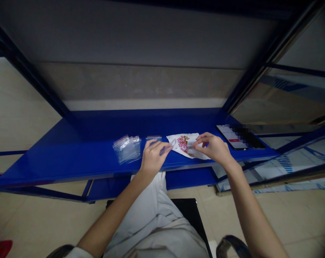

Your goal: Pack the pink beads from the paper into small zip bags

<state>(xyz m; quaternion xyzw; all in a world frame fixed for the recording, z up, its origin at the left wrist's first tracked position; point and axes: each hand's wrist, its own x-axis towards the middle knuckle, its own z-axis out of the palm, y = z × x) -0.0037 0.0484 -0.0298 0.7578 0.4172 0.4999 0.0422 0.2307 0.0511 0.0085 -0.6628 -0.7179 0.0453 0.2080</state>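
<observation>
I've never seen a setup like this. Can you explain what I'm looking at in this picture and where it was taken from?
There's no machine here, just a person's two bare hands. The picture comes from a camera worn on the person's head, looking forward and down, so you see their own arms reaching out. On the blue shelf lie a white sheet with small pink and brown pieces on it, a pile of small clear plastic bags, and a phone, partly blurred out. The left hand is at the sheet's edge, its fingertips seeming to pinch something small and clear, though it's hard to tell what. The right hand has its fingers curved over the sheet.
</observation>
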